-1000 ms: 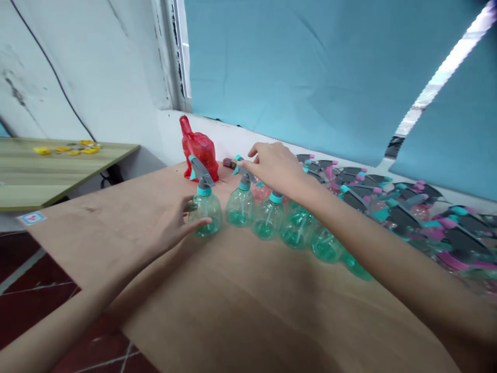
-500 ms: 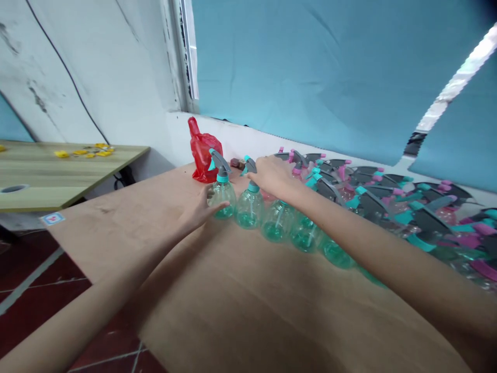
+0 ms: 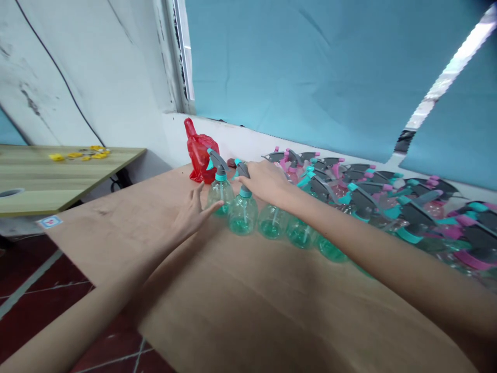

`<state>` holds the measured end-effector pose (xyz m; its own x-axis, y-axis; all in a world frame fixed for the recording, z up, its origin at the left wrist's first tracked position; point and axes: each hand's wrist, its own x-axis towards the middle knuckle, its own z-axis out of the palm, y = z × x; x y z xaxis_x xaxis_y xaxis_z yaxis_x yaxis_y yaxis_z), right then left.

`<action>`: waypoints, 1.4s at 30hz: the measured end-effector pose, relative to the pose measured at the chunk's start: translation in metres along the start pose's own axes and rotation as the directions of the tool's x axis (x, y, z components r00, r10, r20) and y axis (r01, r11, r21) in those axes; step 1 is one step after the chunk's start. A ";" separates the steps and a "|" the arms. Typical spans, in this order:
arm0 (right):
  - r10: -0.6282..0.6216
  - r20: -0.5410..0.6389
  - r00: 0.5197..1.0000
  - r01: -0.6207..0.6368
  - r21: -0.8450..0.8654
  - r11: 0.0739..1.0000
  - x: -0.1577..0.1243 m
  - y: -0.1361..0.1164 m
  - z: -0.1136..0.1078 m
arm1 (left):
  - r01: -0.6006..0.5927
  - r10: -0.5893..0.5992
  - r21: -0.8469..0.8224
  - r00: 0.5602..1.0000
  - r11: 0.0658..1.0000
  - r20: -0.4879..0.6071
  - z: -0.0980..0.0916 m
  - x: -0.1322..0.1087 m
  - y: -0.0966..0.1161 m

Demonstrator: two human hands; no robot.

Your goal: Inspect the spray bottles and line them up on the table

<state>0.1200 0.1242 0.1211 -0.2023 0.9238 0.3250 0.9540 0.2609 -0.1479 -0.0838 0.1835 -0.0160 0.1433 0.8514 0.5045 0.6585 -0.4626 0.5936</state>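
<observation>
A clear green spray bottle (image 3: 225, 208) with a turquoise collar and grey trigger head stands at the left end of a row. Beside it my left hand (image 3: 193, 213) is open, thumb and fingers spread around its near left side with a small gap visible. My right hand (image 3: 267, 180) is closed on the grey head of the second spray bottle (image 3: 241, 216), which stands upright slightly in front of the row; the fingertips behind the head are hidden. More green spray bottles (image 3: 272, 225) continue the row to the right, partly under my right forearm.
Behind the row crowd several pink and green spray bottles (image 3: 337, 189) along the wall. A knotted red plastic bag (image 3: 202, 155) sits at the table's far corner. To the left, another table (image 3: 34, 178) bears yellow pieces (image 3: 97, 152). The brown tabletop (image 3: 233, 295) has a left edge above red floor.
My left hand has opened wider and drawn slightly away from the leftmost bottle. My right hand has moved the second bottle a little towards me. The view has shifted slightly.
</observation>
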 end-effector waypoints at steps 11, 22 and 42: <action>-0.106 -0.007 0.994 0.106 -0.009 0.994 -0.084 -0.017 -0.026 | -0.094 0.164 -0.202 0.917 0.975 0.365 -0.021 -0.111 0.087; -0.036 0.039 0.999 0.012 0.499 0.867 -0.206 0.045 -0.047 | -0.129 0.285 -0.332 0.831 0.934 0.479 0.012 -0.161 0.169; 0.437 -0.190 0.879 -0.067 0.859 0.508 -0.321 0.129 -0.037 | -0.164 0.502 -0.545 0.659 0.822 0.559 0.132 -0.190 0.289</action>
<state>0.3166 -0.1486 0.0324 0.2806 0.8732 0.3985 0.3074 0.3115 -0.8991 0.1772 -0.0792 -0.0226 0.8386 0.4673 0.2801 0.1150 -0.6544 0.7474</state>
